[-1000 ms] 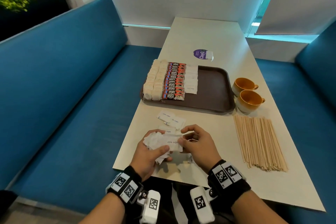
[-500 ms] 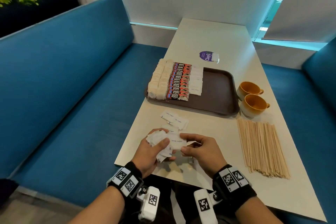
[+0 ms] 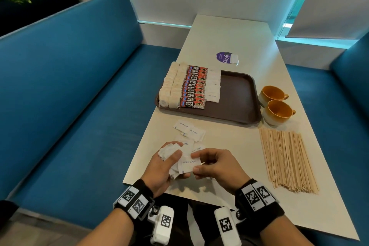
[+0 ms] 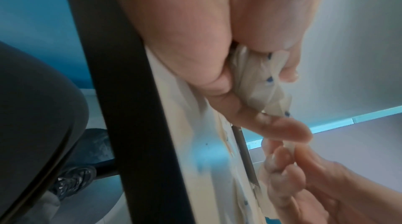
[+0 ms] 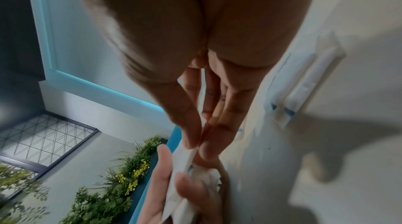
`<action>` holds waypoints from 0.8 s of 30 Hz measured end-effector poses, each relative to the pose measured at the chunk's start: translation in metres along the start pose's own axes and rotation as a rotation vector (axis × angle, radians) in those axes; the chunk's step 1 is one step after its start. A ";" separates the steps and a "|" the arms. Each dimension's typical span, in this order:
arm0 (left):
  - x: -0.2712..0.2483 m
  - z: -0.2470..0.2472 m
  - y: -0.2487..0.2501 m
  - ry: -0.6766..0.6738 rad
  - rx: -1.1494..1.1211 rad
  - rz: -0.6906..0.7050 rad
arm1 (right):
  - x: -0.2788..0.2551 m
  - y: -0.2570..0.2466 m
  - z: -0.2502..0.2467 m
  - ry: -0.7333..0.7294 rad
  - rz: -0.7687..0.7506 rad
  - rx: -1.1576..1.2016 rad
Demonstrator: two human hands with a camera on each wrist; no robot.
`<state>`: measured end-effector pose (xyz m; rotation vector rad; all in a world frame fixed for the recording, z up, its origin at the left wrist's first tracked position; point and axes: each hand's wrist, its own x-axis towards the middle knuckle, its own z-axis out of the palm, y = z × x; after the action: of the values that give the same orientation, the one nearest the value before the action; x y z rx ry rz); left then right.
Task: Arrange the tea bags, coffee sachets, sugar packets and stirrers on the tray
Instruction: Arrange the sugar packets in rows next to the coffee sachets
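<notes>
My left hand grips a bunch of white sugar packets at the table's near edge; the bunch shows between its fingers in the left wrist view. My right hand pinches one "white sugar" packet at its right end, thumb and fingers closed on its edge. More sugar packets lie loose just beyond the hands. The brown tray holds rows of tea bags, coffee sachets and sugar packets on its left half. Wooden stirrers lie in a pile on the right.
Two orange cups stand right of the tray, above the stirrers. A purple round sticker lies on the table behind the tray. Blue benches flank the table on both sides. Two more packets lie on the table by my right hand.
Both hands have stayed at the near edge with the packets. My right hand's grip shifted on the single packet, now turned with its "white sugar" print facing up. The head view moved slightly.
</notes>
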<state>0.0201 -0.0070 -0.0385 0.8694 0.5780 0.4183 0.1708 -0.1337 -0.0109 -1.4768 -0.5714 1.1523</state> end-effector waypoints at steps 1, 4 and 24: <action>0.000 0.000 0.001 0.015 -0.001 -0.004 | 0.002 -0.001 -0.002 0.006 -0.003 0.002; 0.003 -0.002 0.001 0.043 -0.046 -0.018 | 0.009 -0.010 -0.010 0.060 -0.028 0.006; 0.013 -0.019 -0.002 0.002 -0.249 -0.111 | 0.203 -0.088 -0.112 0.439 -0.025 -0.236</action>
<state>0.0183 0.0104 -0.0539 0.5963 0.5598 0.3805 0.3732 0.0100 -0.0089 -1.8534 -0.4262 0.7221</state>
